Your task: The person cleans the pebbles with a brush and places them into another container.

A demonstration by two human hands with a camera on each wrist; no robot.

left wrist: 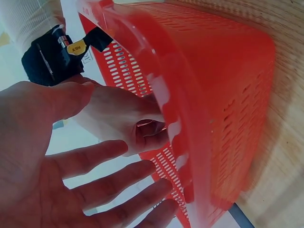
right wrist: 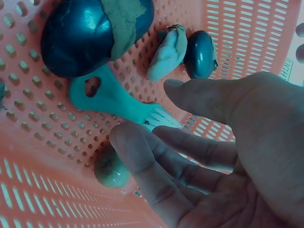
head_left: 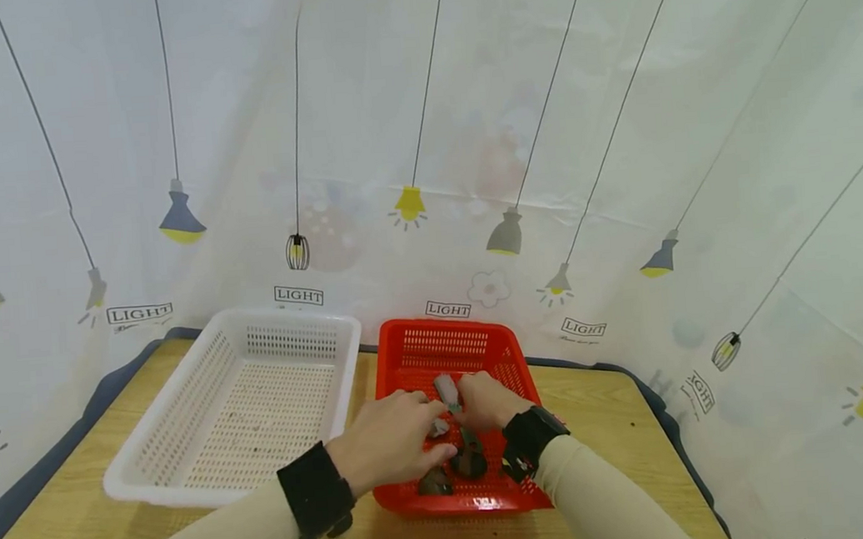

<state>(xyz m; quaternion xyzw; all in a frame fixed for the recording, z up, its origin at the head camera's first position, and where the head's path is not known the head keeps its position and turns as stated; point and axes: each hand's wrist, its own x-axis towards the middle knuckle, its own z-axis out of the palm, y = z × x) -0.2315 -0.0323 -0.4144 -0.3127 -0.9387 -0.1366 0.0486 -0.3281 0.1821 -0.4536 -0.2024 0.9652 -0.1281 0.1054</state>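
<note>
Inside the red plastic basket (head_left: 399, 347), my right hand (right wrist: 209, 156) hovers with thumb and fingers apart and nothing between them. Its fingertips are nearest a small brush (right wrist: 116, 99) with a teal handle and pale bristles, partly hidden behind the fingers. A large glossy dark rounded object (right wrist: 76, 38) with a dull tan band lies by the handle. Farther along are a pale elongated piece (right wrist: 166, 57), a smaller dark oval object (right wrist: 199, 54) and a greenish round one (right wrist: 111, 166). My left hand (left wrist: 95, 171), fingers spread, is over the basket's near left side, holding nothing.
A larger white perforated basket (head_left: 346, 342), with small specks on its bottom, stands left of the red one. Both rest on a wood-grain table (head_left: 591, 400). Behind them hangs a pale curtain (head_left: 389, 97) printed with lamps.
</note>
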